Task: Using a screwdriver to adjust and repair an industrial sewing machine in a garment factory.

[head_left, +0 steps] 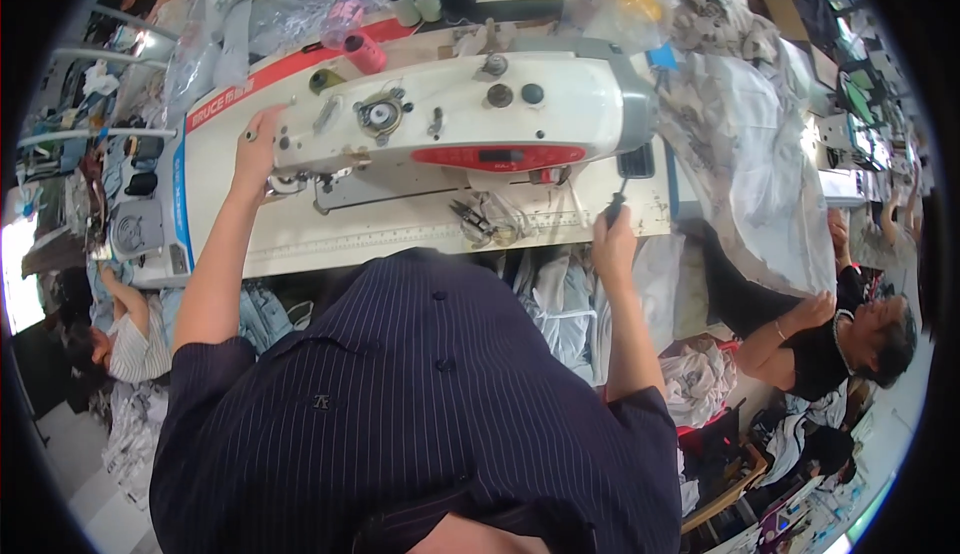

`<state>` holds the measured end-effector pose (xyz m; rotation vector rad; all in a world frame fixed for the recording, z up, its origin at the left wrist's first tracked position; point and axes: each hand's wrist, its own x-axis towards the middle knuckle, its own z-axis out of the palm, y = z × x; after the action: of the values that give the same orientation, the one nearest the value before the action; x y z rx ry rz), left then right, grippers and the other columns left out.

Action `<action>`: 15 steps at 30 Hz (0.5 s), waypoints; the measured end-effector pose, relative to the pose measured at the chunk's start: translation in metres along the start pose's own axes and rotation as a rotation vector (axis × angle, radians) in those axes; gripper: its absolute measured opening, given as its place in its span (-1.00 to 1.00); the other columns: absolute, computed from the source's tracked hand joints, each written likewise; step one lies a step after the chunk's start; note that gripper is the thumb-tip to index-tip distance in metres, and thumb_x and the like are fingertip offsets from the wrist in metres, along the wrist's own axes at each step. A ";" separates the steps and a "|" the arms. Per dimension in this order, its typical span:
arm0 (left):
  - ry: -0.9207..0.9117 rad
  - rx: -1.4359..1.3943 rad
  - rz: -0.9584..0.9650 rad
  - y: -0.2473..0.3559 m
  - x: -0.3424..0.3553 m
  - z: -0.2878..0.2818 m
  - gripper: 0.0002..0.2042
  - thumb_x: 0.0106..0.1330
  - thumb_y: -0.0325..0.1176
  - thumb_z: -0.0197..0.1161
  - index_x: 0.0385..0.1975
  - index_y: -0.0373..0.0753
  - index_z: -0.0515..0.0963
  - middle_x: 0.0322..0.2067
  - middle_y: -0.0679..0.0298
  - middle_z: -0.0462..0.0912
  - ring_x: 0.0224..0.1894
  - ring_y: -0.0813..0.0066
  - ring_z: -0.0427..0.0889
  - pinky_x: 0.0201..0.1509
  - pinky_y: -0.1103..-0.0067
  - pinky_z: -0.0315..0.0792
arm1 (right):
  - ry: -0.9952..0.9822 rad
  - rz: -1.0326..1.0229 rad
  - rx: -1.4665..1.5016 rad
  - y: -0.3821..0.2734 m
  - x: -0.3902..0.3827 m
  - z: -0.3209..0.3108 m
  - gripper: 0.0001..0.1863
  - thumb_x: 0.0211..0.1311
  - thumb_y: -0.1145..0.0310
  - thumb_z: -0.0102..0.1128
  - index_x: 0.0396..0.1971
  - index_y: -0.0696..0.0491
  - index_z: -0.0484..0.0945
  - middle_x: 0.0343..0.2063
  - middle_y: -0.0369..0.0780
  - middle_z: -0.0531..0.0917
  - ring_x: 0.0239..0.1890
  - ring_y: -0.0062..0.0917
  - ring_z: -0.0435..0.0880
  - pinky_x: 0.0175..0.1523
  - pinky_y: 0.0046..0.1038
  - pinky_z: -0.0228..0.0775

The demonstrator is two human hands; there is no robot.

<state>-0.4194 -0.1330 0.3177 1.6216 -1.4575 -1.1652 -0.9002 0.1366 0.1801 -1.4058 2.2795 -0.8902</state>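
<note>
A white sewing machine (400,114) with a red panel lies across the table in front of me. My left hand (257,154) is at the machine's left end, its fingers bent against the end of the head; their tips are partly hidden. In my right hand (615,239) is a screwdriver (615,206) with a dark handle, its thin shaft pointing away from me toward the dark pad (636,162) at the machine's right. Between my hands, near the table's front edge, lie metal thread snips (470,218) beside a small tangle of clear material (508,216).
A pink thread spool (364,54) and an olive spool (324,80) stand behind the machine head. Pale fabric (755,174) hangs at the right, where a co-worker's hand (812,309) touches it. Another person (135,329) works at the left. Plastic bags (290,14) crowd the back.
</note>
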 end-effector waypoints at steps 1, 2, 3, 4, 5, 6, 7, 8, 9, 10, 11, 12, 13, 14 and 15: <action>0.000 0.021 0.013 0.000 0.000 0.001 -0.63 0.50 -0.15 -0.05 0.02 -0.28 0.54 -0.11 0.24 0.60 -0.06 0.54 0.49 0.07 0.62 0.35 | -0.032 0.063 0.041 -0.022 -0.004 -0.012 -0.76 0.24 0.34 0.10 -0.24 0.16 0.33 -0.56 0.16 0.56 -0.43 0.15 0.55 -0.38 -0.01 0.34; 0.008 0.017 -0.001 -0.001 -0.001 0.001 -0.63 0.50 -0.14 -0.04 0.02 -0.28 0.54 -0.11 0.25 0.59 -0.06 0.54 0.49 0.07 0.62 0.35 | -0.072 0.181 0.047 -0.041 -0.008 -0.030 -0.81 0.22 0.36 0.09 -0.31 0.17 0.38 -0.60 0.07 0.56 -0.49 -0.01 0.59 -0.37 -0.14 0.37; 0.026 0.020 -0.014 -0.001 -0.002 0.000 -0.63 0.50 -0.14 -0.04 0.03 -0.28 0.54 -0.11 0.25 0.59 -0.06 0.54 0.49 0.07 0.62 0.35 | -0.123 0.260 0.195 -0.057 -0.007 -0.055 -0.82 0.21 0.37 0.09 -0.34 0.18 0.39 -0.61 -0.01 0.55 -0.52 -0.16 0.57 -0.38 -0.21 0.36; 0.047 0.053 -0.011 0.000 -0.005 -0.003 -0.63 0.49 -0.13 -0.03 0.02 -0.27 0.54 -0.11 0.26 0.59 -0.06 0.54 0.49 0.07 0.62 0.35 | -0.177 0.336 0.346 -0.072 -0.008 -0.078 -0.83 0.20 0.38 0.08 -0.37 0.19 0.41 -0.62 -0.08 0.53 -0.55 -0.30 0.55 -0.38 -0.27 0.36; 0.056 0.046 -0.013 0.001 -0.006 -0.004 -0.63 0.49 -0.13 -0.03 0.02 -0.27 0.55 -0.11 0.26 0.59 -0.06 0.54 0.49 0.07 0.62 0.35 | -0.161 0.283 0.342 -0.084 -0.011 -0.092 -0.82 0.20 0.37 0.09 -0.36 0.21 0.41 -0.61 -0.18 0.51 -0.54 -0.50 0.48 -0.39 -0.36 0.33; 0.058 0.039 -0.018 0.001 -0.006 -0.001 -0.64 0.49 -0.13 -0.02 0.01 -0.26 0.55 -0.10 0.27 0.58 -0.06 0.54 0.49 0.07 0.62 0.35 | -0.151 0.319 0.318 -0.092 -0.011 -0.096 -0.81 0.20 0.37 0.09 -0.37 0.21 0.41 -0.60 -0.16 0.51 -0.53 -0.47 0.48 -0.38 -0.36 0.34; 0.046 0.054 -0.013 0.003 -0.005 -0.001 -0.65 0.49 -0.14 -0.02 0.01 -0.26 0.55 -0.10 0.27 0.58 -0.07 0.54 0.49 0.07 0.61 0.35 | -0.144 0.353 0.296 -0.096 -0.010 -0.097 -0.80 0.20 0.36 0.09 -0.37 0.21 0.40 -0.59 -0.14 0.51 -0.52 -0.44 0.49 -0.36 -0.36 0.34; 0.035 0.048 -0.005 0.004 -0.004 0.001 -0.65 0.49 -0.14 -0.02 0.01 -0.26 0.55 -0.10 0.27 0.58 -0.07 0.54 0.49 0.07 0.61 0.35 | -0.143 0.241 0.248 -0.071 -0.014 -0.083 -0.77 0.22 0.33 0.10 -0.31 0.20 0.37 -0.59 -0.03 0.55 -0.53 -0.21 0.56 -0.37 -0.24 0.38; 0.033 0.040 0.003 0.005 -0.003 0.003 -0.65 0.49 -0.14 -0.02 0.00 -0.25 0.55 -0.10 0.28 0.58 -0.07 0.54 0.49 0.07 0.61 0.35 | -0.105 0.203 0.109 -0.069 -0.014 -0.073 -0.76 0.22 0.32 0.10 -0.28 0.18 0.34 -0.59 0.03 0.56 -0.51 -0.07 0.57 -0.38 -0.15 0.37; 0.034 0.034 0.006 0.006 -0.005 0.002 -0.66 0.49 -0.15 -0.01 0.00 -0.25 0.55 -0.10 0.28 0.58 -0.07 0.54 0.49 0.07 0.61 0.35 | -0.074 0.166 -0.029 -0.068 -0.016 -0.062 -0.74 0.23 0.31 0.10 -0.24 0.16 0.31 -0.58 0.08 0.57 -0.49 0.06 0.58 -0.38 -0.05 0.37; 0.032 0.038 0.012 0.007 -0.004 0.003 -0.66 0.49 -0.16 -0.01 0.00 -0.26 0.56 -0.12 0.28 0.58 -0.07 0.54 0.50 0.07 0.61 0.35 | -0.058 0.168 -0.018 -0.045 -0.018 -0.038 -0.72 0.25 0.30 0.10 -0.20 0.13 0.28 -0.57 0.13 0.59 -0.45 0.16 0.56 -0.37 0.07 0.33; 0.028 0.038 0.019 0.009 -0.004 0.004 -0.66 0.49 -0.16 -0.01 0.00 -0.26 0.56 -0.12 0.28 0.58 -0.07 0.54 0.50 0.07 0.61 0.35 | -0.042 0.172 -0.037 -0.024 -0.012 -0.020 -0.73 0.25 0.31 0.10 -0.21 0.14 0.28 -0.57 0.13 0.59 -0.46 0.15 0.57 -0.37 0.06 0.34; 0.023 0.021 -0.008 0.009 -0.004 0.008 -0.66 0.49 -0.16 -0.01 0.00 -0.26 0.56 -0.12 0.28 0.58 -0.07 0.54 0.49 0.07 0.61 0.35 | -0.024 0.182 -0.063 -0.003 -0.008 -0.005 -0.73 0.25 0.31 0.10 -0.22 0.14 0.29 -0.57 0.12 0.59 -0.46 0.14 0.57 -0.36 0.06 0.35; 0.023 0.010 -0.031 0.012 -0.003 0.010 -0.66 0.49 -0.16 -0.01 0.00 -0.26 0.56 -0.12 0.28 0.58 -0.07 0.54 0.49 0.07 0.61 0.35 | 0.011 0.138 -0.027 0.017 -0.005 0.011 -0.72 0.26 0.31 0.09 -0.17 0.15 0.30 -0.54 0.12 0.60 -0.44 0.14 0.57 -0.34 0.06 0.35; 0.024 0.044 -0.014 0.010 -0.004 0.006 -0.66 0.49 -0.15 -0.02 0.00 -0.27 0.55 -0.13 0.27 0.58 -0.07 0.55 0.49 0.07 0.61 0.35 | 0.011 0.130 -0.019 0.016 -0.003 0.015 -0.72 0.26 0.31 0.09 -0.17 0.15 0.30 -0.54 0.12 0.60 -0.44 0.14 0.57 -0.34 0.06 0.35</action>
<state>-0.4284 -0.1300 0.3253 1.6723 -1.4680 -1.1247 -0.9016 0.1393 0.1584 -1.2468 2.3624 -0.8392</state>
